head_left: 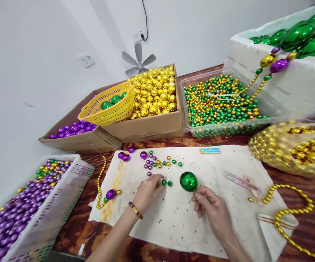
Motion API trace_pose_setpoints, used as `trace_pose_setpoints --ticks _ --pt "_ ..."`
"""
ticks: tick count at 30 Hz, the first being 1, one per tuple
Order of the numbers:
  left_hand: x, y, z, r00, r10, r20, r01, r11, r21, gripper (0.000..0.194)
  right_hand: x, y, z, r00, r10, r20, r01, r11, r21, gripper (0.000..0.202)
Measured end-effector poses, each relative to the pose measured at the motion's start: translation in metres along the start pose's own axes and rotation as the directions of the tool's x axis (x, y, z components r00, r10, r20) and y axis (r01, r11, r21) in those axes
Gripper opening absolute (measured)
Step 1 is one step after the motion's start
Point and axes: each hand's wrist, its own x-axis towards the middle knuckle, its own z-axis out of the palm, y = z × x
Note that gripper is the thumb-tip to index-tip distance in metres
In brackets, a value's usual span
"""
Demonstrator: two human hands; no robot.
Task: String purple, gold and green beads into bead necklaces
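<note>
**Ana:** Head view first: what are the fingers doing?

**Ben:** The right hand (pixel 214 211) has its fingertips (pixel 198 197) pinched together just below the big green ball (pixel 188 181), touching its lower edge, likely steadying it or gripping a thread I cannot make out. The left hand (pixel 148 192) lies palm down, fingers loosely apart, tips resting beside two small green beads (pixel 166 182). It holds nothing that I can see.

**Ana:** And where does the ball sit?

**Ben:** Near the middle of the white cloth (pixel 228 233), which probably stops beads rolling off. Loose beads (pixel 157 162) in purple, green and gold are scattered toward the cloth's far edge, within reach.

**Ana:** Further out?

**Ben:** Pink scissors (pixel 241 181) lie toward the cloth's right side, a gold bead string (pixel 291 211) curls past its right edge. At the tabletop's far edge stand a box of gold balls (pixel 153 91) and a clear tub of green and gold beads (pixel 223 102); a white crate of purple beads (pixel 23 211) sits at the near left corner.
</note>
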Motion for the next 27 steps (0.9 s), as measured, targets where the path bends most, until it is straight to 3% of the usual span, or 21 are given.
trace_pose_setpoints --ticks 5,9,12,17,23,27 --pt "0.006 -0.008 0.007 0.997 -0.017 -0.08 0.021 0.999 0.042 0.018 -0.021 0.001 0.005 0.999 0.051 -0.011 -0.05 0.997 0.065 0.024" --pt "-0.001 -0.011 0.014 0.986 -0.033 -0.161 0.037 0.999 0.018 0.026 -0.039 0.01 0.017 0.995 0.095 -0.028 -0.091 0.991 0.102 0.025" --pt "-0.008 -0.004 0.017 0.977 0.027 -0.213 -0.025 1.0 0.01 0.03 -0.046 0.017 0.024 0.992 0.108 -0.067 -0.1 0.989 0.109 0.024" --pt "-0.007 0.007 0.021 0.98 0.162 -0.119 -0.152 0.985 0.087 0.019 -0.054 0.019 0.033 0.989 0.098 -0.107 -0.084 0.988 0.133 0.021" --pt "0.011 0.007 0.03 0.975 0.109 -0.194 -0.105 0.994 0.027 0.019 -0.079 0.007 0.039 0.991 0.107 -0.082 -0.097 0.987 0.126 0.021" --pt "0.006 0.005 0.028 0.957 0.052 -0.285 -0.071 0.996 -0.054 0.03 -0.1 0.006 0.038 0.992 0.119 -0.046 -0.113 0.986 0.12 0.023"
